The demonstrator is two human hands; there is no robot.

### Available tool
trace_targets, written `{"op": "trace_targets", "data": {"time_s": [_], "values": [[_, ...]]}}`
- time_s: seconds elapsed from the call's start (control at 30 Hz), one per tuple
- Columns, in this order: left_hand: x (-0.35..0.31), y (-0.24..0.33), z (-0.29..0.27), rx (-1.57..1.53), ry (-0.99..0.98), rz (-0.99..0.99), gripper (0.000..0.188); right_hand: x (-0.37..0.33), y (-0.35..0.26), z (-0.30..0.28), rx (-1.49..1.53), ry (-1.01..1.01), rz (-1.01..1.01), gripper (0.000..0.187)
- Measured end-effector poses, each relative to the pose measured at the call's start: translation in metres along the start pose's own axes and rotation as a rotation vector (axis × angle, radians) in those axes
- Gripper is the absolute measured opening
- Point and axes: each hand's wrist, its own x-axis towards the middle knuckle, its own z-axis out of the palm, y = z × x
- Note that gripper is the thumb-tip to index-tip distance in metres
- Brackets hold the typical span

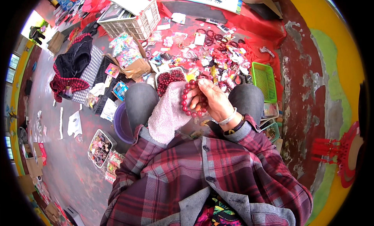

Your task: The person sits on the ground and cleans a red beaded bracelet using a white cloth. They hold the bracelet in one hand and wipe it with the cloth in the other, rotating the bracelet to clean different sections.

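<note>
A bracelet of round red beads (184,103) hangs in a loop in my right hand (216,99), pinched between thumb and curled fingers. My right wrist carries a pale bangle (227,117) and a dark band. A pink terry towel (168,111) covers my left hand, so its fingers are hidden. The towel meets the bracelet's left side. Just beyond the towel, between my knees, a white basket (157,78) holds a heap of dark red beads.
Small packets and bead strings (222,43) litter the red cloth ahead. A green basket (263,82) stands beside my right knee. At my left are a purple basin (123,124), a white basket of small items (110,137) and a cardboard box (137,70). A white crate (132,26) stands farther off.
</note>
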Motion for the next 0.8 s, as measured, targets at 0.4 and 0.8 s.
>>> {"op": "trace_targets", "data": {"time_s": [0.4, 0.8], "values": [[0.0, 0.028, 0.0, 0.242, 0.078, 0.103, 0.045, 0.008, 0.023, -0.004, -0.974, 0.303, -0.511, 0.018], [-0.022, -0.011, 0.003, -1.115, 0.181, -0.632, 0.038, 0.011, 0.025, -0.011, -0.709, 0.193, -0.418, 0.027]]}}
